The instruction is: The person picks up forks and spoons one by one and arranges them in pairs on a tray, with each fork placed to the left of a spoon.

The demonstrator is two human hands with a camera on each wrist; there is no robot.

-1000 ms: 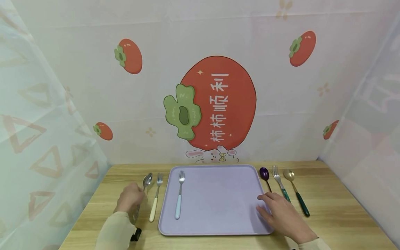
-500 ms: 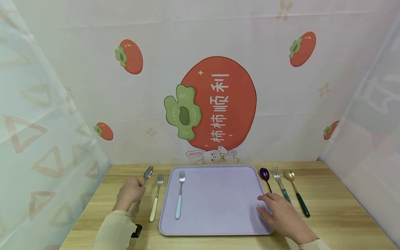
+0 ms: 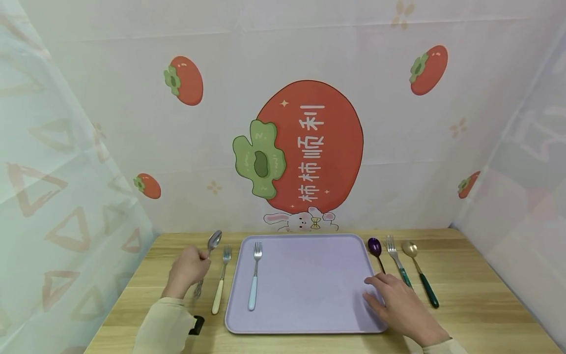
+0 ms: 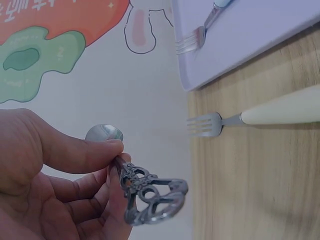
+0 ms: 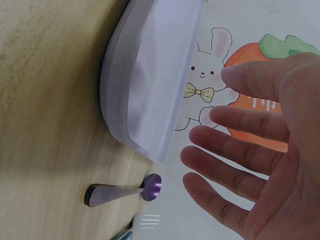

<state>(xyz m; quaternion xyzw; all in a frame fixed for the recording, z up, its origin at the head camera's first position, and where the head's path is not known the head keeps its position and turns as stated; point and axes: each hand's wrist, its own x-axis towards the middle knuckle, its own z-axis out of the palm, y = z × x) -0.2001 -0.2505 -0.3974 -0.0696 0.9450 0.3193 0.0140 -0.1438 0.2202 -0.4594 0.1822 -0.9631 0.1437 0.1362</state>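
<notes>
My left hand (image 3: 189,269) pinches a silver spoon (image 3: 214,240) between thumb and fingers, left of the tray. In the left wrist view the spoon's openwork handle end (image 4: 155,197) points toward the camera, and its bowl shows beyond the thumb. Just right of that hand lies a fork with a cream handle (image 3: 217,297). My right hand (image 3: 400,305) hovers over the tray's right edge with fingers spread and relaxed, holding nothing. On the lilac tray (image 3: 309,285) lies a fork with a pale blue handle (image 3: 252,293), toward its left side.
Right of the tray, a purple spoon (image 3: 374,247), a fork with a green handle (image 3: 392,248) and a gold spoon with a dark green handle (image 3: 428,290) lie on the wooden table (image 3: 477,295). A printed cloth (image 3: 398,147) hangs behind the table.
The left hand has lifted the silver spoon off the table and moved slightly up and to the right with it. My right hand stays where it was.
</notes>
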